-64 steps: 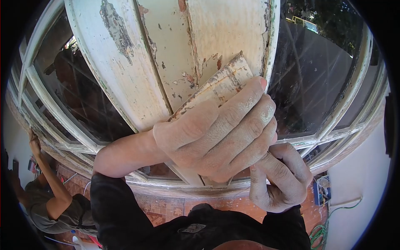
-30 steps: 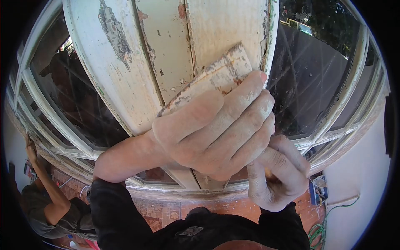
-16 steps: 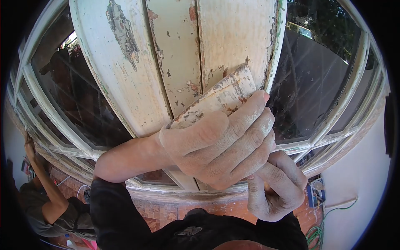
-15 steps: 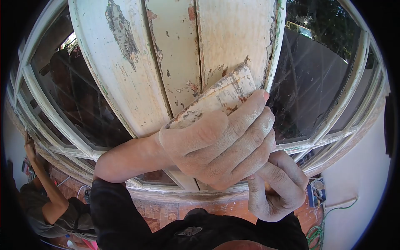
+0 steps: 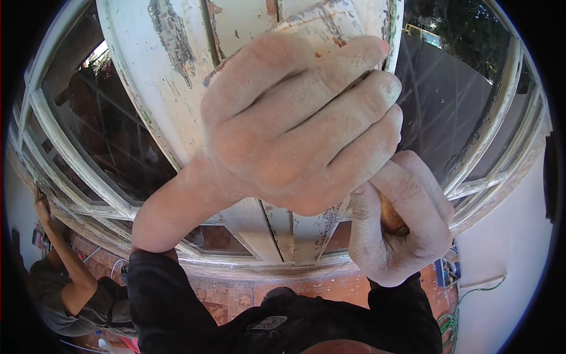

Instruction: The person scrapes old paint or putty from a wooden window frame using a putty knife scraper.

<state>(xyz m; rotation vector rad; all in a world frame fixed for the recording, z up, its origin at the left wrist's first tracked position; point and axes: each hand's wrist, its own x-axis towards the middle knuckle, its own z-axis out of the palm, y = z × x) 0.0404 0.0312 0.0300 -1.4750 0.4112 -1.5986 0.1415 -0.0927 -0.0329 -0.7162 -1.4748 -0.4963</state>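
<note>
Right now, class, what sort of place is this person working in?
Probably a house under renovation: a peeling white wooden frame with glass panes, a paint-caked scraper blade pressed to it by the left hand, and a second person working alongside.

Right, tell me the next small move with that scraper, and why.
Probably draw the scraper back down the door stile: the left hand has it high on the board, and flaking paint shows beside it. The right hand grips the handle.
</note>
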